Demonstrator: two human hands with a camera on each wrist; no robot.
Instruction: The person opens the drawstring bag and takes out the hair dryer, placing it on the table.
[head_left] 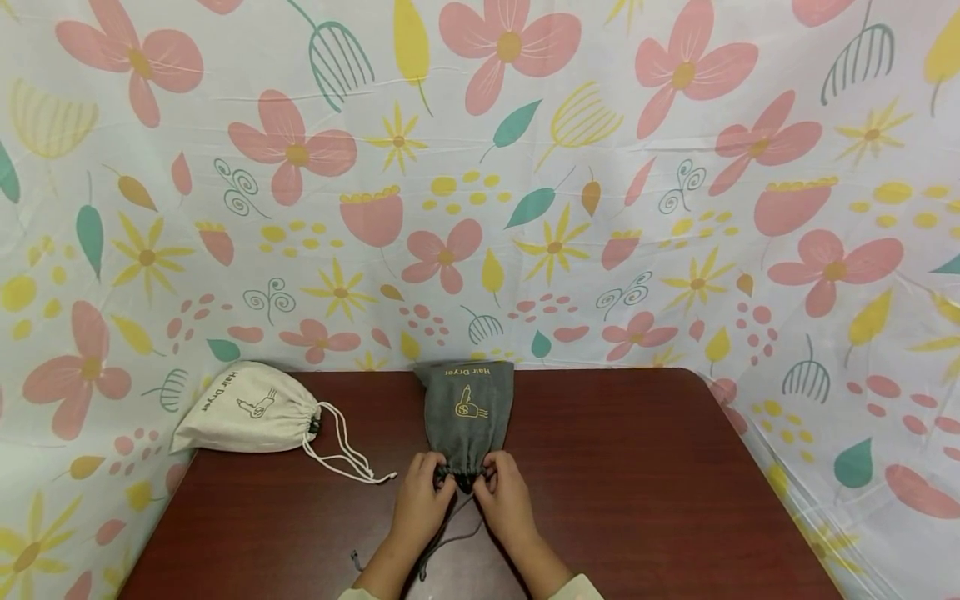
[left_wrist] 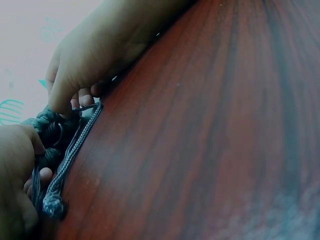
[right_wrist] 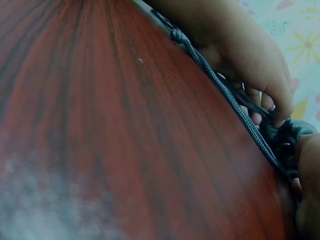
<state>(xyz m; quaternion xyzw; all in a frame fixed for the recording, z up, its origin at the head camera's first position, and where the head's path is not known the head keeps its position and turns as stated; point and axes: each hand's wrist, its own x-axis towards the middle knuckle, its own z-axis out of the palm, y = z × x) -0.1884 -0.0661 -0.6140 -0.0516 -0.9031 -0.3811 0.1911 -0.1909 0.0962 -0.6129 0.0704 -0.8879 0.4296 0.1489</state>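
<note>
A dark grey drawstring bag (head_left: 470, 417), printed in gold with "Hair Dryer" and a dryer picture, lies near the table's far edge, its gathered mouth towards me. My left hand (head_left: 420, 504) pinches the left side of that mouth between thumb and fingers. On the opposite side my right hand (head_left: 510, 504) pinches the cloth the same way. A small dark opening shows between the two thumbs. The bag's grey cord (right_wrist: 235, 105) trails over the table towards me, its knotted end (left_wrist: 53, 205) showing in the left wrist view. The bag's contents are hidden.
A cream drawstring bag (head_left: 255, 412) with a similar dryer print lies at the far left, its white cords (head_left: 345, 446) stretched towards the middle. Both bags are on a dark red wooden table (head_left: 645, 483). Behind it hangs a flower-patterned cloth (head_left: 555, 208).
</note>
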